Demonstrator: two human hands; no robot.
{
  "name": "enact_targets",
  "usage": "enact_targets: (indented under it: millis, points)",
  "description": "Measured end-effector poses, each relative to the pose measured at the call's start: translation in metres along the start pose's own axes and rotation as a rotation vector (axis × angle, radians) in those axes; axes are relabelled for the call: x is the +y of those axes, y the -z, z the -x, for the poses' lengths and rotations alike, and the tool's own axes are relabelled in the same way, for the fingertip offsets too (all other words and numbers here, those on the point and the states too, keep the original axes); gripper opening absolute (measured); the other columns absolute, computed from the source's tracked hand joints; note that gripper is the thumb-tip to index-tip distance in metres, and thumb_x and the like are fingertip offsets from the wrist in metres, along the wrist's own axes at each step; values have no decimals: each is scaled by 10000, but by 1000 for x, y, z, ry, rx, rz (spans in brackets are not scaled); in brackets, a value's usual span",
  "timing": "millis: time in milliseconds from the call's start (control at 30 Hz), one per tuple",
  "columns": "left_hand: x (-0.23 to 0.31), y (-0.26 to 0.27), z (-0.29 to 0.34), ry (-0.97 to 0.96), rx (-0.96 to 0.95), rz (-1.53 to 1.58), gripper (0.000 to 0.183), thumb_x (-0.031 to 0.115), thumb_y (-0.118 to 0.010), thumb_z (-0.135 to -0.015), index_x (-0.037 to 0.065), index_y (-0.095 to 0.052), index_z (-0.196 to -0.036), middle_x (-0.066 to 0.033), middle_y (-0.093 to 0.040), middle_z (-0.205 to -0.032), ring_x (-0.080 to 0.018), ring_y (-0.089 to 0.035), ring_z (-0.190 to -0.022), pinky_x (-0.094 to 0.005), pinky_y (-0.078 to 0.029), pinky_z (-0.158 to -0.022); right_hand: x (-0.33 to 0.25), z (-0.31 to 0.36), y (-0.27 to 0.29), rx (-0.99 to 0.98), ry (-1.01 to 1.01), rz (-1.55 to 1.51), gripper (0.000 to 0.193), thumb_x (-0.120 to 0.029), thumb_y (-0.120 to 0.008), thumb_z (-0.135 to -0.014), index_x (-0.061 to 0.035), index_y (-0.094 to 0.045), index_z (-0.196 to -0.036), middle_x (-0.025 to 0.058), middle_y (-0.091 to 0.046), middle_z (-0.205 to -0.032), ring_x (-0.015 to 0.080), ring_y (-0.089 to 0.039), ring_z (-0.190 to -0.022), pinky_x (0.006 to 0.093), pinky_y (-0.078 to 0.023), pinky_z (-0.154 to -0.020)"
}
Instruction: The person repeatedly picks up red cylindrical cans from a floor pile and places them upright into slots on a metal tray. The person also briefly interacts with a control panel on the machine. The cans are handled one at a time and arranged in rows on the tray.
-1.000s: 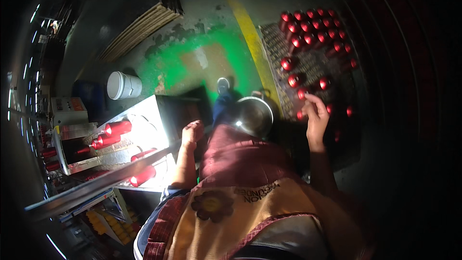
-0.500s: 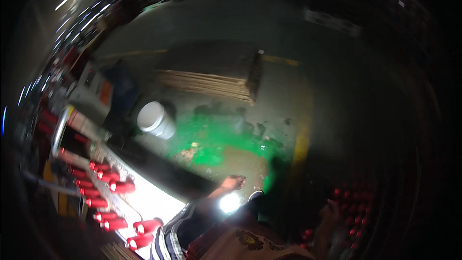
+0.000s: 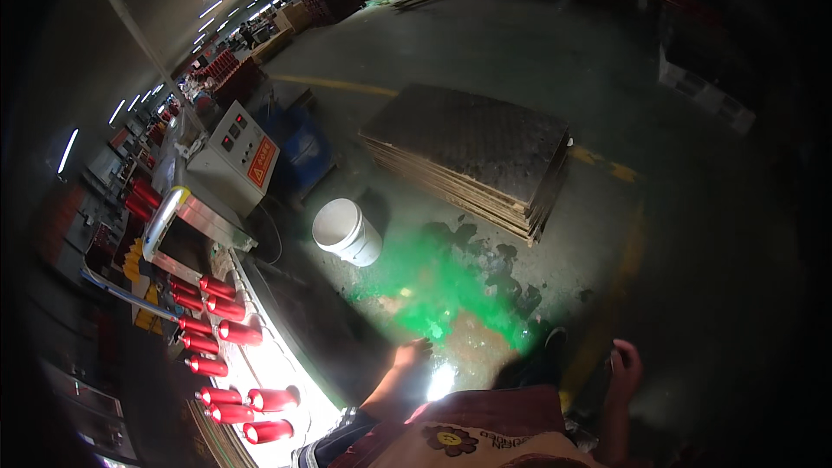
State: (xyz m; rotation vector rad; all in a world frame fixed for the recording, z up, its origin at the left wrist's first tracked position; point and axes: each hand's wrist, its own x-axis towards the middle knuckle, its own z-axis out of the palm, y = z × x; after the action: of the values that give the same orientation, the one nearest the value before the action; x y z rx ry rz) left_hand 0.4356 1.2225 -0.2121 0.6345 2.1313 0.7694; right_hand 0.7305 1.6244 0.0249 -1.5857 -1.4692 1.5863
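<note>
My left hand (image 3: 412,354) hangs in front of my body at the right side of a brightly lit white work surface (image 3: 321,407). Its fingers are loosely bent, and I see nothing in them. Out to the right is my right hand (image 3: 626,369), fingers curved and apart, holding nothing visible. Several shiny red bottle-shaped pieces (image 3: 240,333) with narrow necks stand in rows on the lit surface, left of my left hand. Neither hand touches them.
A white bucket (image 3: 355,247) stands on the floor near a green-lit patch (image 3: 433,286). Beyond it lies a stack of dark boards (image 3: 468,134). A control box (image 3: 232,156) and a blue drum (image 3: 303,147) are at the left. Yellow lines (image 3: 338,85) mark the floor.
My view has swung left, so the bucket and boards now appear farther right. The dim red pieces near my right hand no longer show. My right hand appears higher and farther right.
</note>
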Motion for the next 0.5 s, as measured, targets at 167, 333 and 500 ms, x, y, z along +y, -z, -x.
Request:
enact_targets:
  millis: [167, 333, 500]
  points:
    - [95, -10, -52, 349, -267, -601, 167, 220, -567, -851, 84, -646, -796, -92, -669, -797, -256, -669, -748, -367, -528, -630, -26, -209, -48, -228, 70, -93, 176, 20, -580, -870, -43, -651, -1017, -20, -562, -801, 54, -529, -680, 218, -445, -601]
    - [147, -31, -131, 612, -358, -256, 158, 189, -574, -880, 93, -695, -912, -84, -695, -868, -209, -663, -750, -325, -517, -607, -92, -383, -105, -403, 48, -215, 193, 30, -581, -862, -29, -656, -1030, -12, -562, -807, 68, -543, -680, 226, -461, -611]
    - [189, -63, -272, 836, 129, 477, 260, 207, -543, -932, 83, -655, -1131, -88, -682, -1064, -203, -664, -890, -293, -521, -689, -128, -516, -160, -560, 22, -221, 202, 29, -592, -842, -24, -676, -1017, -28, -572, -875, 56, -536, -751, 216, -449, -657]
